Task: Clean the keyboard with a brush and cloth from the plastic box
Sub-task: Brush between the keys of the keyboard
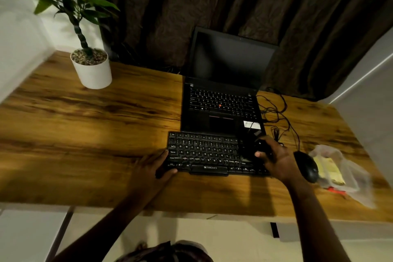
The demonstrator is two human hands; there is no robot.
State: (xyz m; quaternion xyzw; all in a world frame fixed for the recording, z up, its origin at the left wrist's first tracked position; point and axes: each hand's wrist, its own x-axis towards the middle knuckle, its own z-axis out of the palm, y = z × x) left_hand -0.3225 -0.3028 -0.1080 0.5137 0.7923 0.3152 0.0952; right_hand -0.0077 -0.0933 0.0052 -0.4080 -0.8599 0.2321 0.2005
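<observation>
A black keyboard (208, 153) lies on the wooden desk (85, 134) in front of an open laptop. My left hand (152, 168) grips the keyboard's left end, thumb on the front corner. My right hand (274, 159) is over the keyboard's right end, fingers closed around a small dark object that looks like a brush (260, 147); its bristles are hard to make out. A clear plastic box (340, 172) with something yellow inside sits at the right, past a black mouse.
The open black laptop (223, 91) stands right behind the keyboard. A black mouse (307, 166) lies by my right wrist. Tangled cables (276, 112) run right of the laptop. A white potted plant (92, 68) stands at the back left. Something small and red (336, 190) lies by the box.
</observation>
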